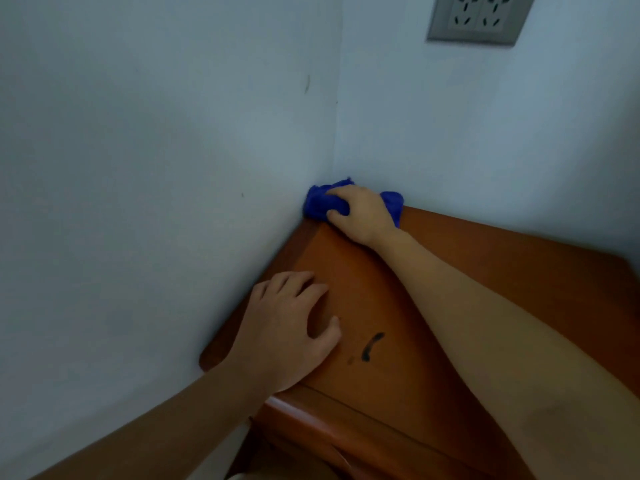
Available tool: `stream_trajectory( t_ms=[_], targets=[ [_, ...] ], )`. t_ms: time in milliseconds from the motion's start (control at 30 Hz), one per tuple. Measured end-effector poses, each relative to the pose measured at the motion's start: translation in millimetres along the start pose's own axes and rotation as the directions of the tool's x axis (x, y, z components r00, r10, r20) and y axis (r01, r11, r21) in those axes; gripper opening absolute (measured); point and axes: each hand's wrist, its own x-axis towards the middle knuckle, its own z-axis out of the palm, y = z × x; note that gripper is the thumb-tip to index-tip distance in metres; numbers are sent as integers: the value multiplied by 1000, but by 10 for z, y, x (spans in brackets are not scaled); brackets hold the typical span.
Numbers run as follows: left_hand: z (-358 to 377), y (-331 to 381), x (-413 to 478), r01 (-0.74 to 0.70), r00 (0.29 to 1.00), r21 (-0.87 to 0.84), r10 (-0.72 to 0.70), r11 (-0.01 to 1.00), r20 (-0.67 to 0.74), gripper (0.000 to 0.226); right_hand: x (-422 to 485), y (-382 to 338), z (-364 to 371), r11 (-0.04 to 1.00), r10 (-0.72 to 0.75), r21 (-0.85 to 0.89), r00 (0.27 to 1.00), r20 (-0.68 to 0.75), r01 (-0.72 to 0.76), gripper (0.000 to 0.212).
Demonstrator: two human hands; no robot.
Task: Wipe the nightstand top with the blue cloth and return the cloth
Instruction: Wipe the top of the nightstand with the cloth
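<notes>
Midway through the wiping step, by the look of it. Just above centre frame, grips the crumpled bright-blue fabric cloth (320,202) with the right hand (362,214), fingers curled over the bundle, and presses it into the far corner of the glossy orange-brown wooden nightstand top (467,289), right where the two pale walls meet. Cloth touching both walls, bunched rather than spread.

Lower, left of centre, rests the left hand (287,327) on the near left part of the same top, fingers spread and loosely bent, holding nothing; probably bracing.

Just right of that hand's thumb, shows a short dark smear (374,346) on the wood, well apart from the cloth and not yet reached. Upper right of the frame, a grey double wall socket (479,17), irrelevant to the job.

Next, likely calls for dragging the cloth out of the corner and down toward lower centre with steady pressure, then rubbing over the smear. Needs the left hand lifted or shifted first, since it lies close beside that patch. Returning the cloth comes last; cannot tell where it belongs, no such place in view.
</notes>
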Motion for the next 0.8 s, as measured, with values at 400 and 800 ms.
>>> stream_trajectory(
  t_ms=[400,800],
  targets=[
    [10,-13,0,2,1000,-10,-2,1000,-1,54,-199,371,-236,999,-28,27,998,51,26,51],
    [-4,0,6,-6,1000,15,6,1000,16,52,-316,-305,76,990,-116,-64,987,113,124,57]
  ],
)
